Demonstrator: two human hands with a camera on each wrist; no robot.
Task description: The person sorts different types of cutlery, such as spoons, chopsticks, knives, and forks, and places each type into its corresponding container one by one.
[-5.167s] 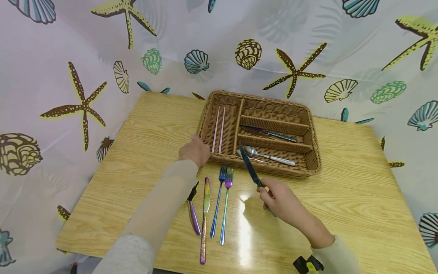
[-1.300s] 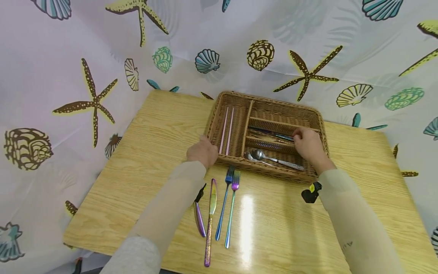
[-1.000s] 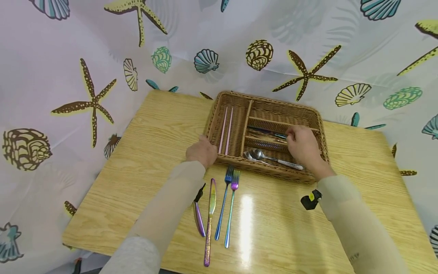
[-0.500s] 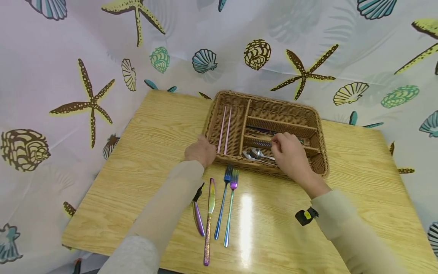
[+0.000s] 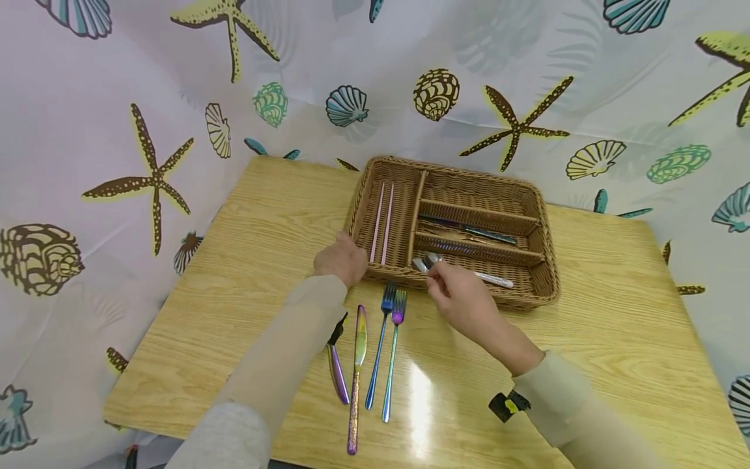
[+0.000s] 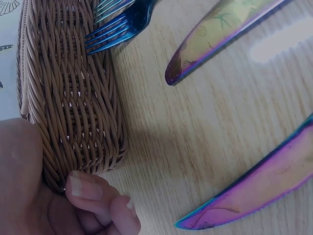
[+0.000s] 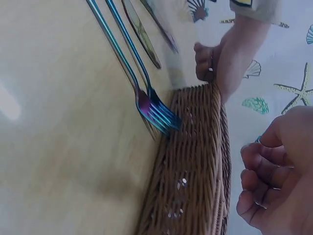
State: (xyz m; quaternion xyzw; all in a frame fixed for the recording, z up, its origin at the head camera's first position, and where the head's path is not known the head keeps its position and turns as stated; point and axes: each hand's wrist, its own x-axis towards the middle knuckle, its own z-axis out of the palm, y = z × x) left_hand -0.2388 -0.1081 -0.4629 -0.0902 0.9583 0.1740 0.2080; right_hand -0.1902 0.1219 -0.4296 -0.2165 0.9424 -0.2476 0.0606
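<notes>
A brown wicker cutlery basket (image 5: 404, 228) stands at the back of the table. My left hand (image 5: 340, 260) grips its front left corner, fingers curled against the wicker. My right hand (image 5: 469, 303) hangs over the front rim, its fingers loosely curled around nothing in the right wrist view. It partly covers the silver spoons (image 5: 432, 258) in the front compartment. Dark iridescent knives (image 5: 492, 238) lie in the middle compartment, and two pink chopsticks (image 5: 387, 225) in the left one. In front of the basket lie a blue fork (image 5: 376, 365) and a purple-headed fork (image 5: 398, 316).
Left of the forks lie a gold and purple table knife (image 5: 360, 339) and a purple-handled knife (image 5: 338, 378), whose blade is hidden by the left sleeve in the head view. A shell-patterned cloth (image 5: 375, 58) hangs behind the table's back edge.
Earlier my right hand held a dark blue knife; it holds none now. From the middle compartment it has moved left and toward me over the front rim. The left hand keeps its grip.
</notes>
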